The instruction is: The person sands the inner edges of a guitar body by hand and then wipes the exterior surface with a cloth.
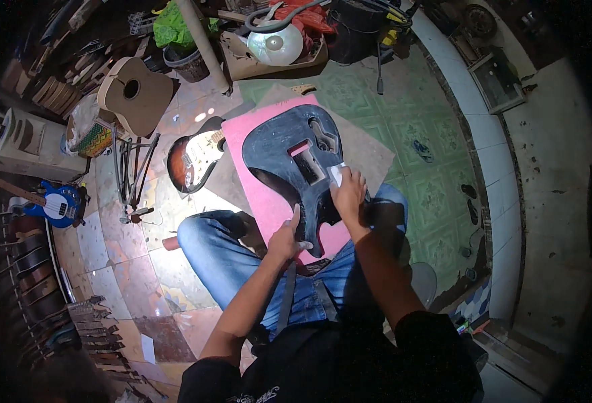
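A black electric guitar body (279, 144) with a dull, scuffed surface lies on a pink mat (242, 158) in front of me. Its rectangular cutout shows pink mat through part of it, and a longer cavity sits near the upper right edge. My left hand (286, 238) grips the body by the horn at its near left, thumb along the edge and fingers partly hidden. On the right side of the face, beside the cutout, my right hand (350, 193) presses a white folded piece of sandpaper (337, 174) flat under closed fingers.
A sunburst electric guitar (192, 158) lies left of the mat. Farther left are an acoustic guitar body (129, 94), metal stands (133, 178) and a blue guitar (58, 206). A cardboard box (242, 60) stands at the back. Sandals (422, 151) lie on green tiles at right.
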### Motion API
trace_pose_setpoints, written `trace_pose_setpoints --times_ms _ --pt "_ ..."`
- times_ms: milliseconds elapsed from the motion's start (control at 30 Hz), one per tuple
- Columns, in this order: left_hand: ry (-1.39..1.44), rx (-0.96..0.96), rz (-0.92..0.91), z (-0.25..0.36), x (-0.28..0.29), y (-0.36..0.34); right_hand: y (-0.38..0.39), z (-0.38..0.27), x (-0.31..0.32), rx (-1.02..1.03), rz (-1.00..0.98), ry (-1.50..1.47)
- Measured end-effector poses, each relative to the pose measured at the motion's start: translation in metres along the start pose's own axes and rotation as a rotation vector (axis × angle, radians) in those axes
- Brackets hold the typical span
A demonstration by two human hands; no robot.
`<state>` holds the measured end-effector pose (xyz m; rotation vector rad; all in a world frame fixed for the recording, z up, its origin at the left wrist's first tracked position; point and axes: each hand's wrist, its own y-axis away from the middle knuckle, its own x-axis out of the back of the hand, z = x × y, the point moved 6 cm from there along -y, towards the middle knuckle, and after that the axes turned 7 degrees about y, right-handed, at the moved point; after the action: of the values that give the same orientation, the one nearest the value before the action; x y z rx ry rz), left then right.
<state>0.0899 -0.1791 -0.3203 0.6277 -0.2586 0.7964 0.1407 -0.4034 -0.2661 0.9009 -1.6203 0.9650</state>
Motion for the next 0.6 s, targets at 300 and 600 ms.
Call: trace_pose_setpoints --times_ms 300,600 --pt "0.088 -0.029 -0.010 -0.011 -0.006 -0.004 0.015 -0.019 -0.004 0.153 -0.106 0.001" --pt "0.306 -0.058 -0.031 -0.023 -0.025 -0.010 0.072 -0.041 0.000 0.418 -0.185 -0.174"
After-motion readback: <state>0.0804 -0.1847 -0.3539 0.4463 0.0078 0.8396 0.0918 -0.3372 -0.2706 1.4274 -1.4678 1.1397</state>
